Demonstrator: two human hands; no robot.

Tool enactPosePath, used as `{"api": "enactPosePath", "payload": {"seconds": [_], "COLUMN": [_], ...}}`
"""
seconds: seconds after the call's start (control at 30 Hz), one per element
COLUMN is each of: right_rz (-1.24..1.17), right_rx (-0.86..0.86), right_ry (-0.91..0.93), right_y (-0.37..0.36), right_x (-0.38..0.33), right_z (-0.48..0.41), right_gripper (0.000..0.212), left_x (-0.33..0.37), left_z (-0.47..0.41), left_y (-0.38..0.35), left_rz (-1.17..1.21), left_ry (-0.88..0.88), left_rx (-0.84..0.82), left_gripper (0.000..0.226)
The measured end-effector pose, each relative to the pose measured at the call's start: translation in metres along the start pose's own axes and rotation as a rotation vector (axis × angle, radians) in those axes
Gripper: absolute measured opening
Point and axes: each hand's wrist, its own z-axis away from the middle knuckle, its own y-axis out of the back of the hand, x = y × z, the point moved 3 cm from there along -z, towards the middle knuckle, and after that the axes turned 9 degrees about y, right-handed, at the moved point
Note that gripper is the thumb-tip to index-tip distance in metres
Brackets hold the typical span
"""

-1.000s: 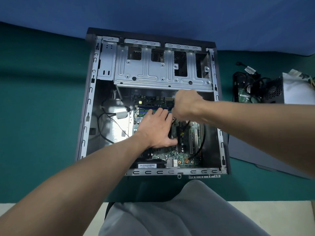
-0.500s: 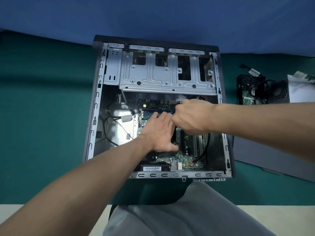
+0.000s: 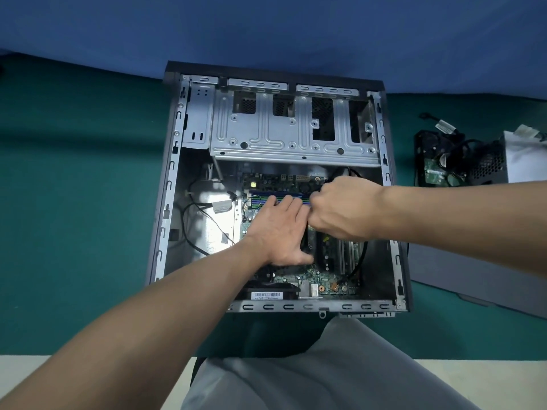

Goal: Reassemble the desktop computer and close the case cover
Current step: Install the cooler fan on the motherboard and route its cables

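The table [image 3: 74,232] carries the open case [image 3: 170,202] at its middle, with the cover [image 3: 458,267] flat toward the right edge. This looks like the wiring stage. The left hand [image 3: 278,229] presses flat-fingered over the board [image 3: 322,288], while the right hand [image 3: 343,208] clenches a black cable [image 3: 359,261], whose plug next needs seating.

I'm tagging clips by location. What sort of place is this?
Probably a makeshift computer repair bench: an open desktop case lies on a green cloth-covered table before a blue backdrop, with a loose power supply, cables and a flat grey panel to its right.
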Motion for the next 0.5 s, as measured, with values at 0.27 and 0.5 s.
{"api": "enactPosePath", "payload": {"seconds": [0.27, 0.5], "right_rz": [-1.501, 0.008], "right_rx": [0.022, 0.078], "right_ry": [-0.929, -0.058], "right_y": [-0.032, 0.005], "right_x": [0.024, -0.001], "right_z": [0.001, -0.003], "right_gripper": [0.016, 0.016], "left_x": [-0.001, 0.000], "left_z": [0.001, 0.001], "left_y": [0.001, 0.000], "left_rz": [-0.019, -0.022], "left_ry": [0.001, 0.013], "left_rx": [0.013, -0.024], "left_gripper": [0.084, 0.097]}}
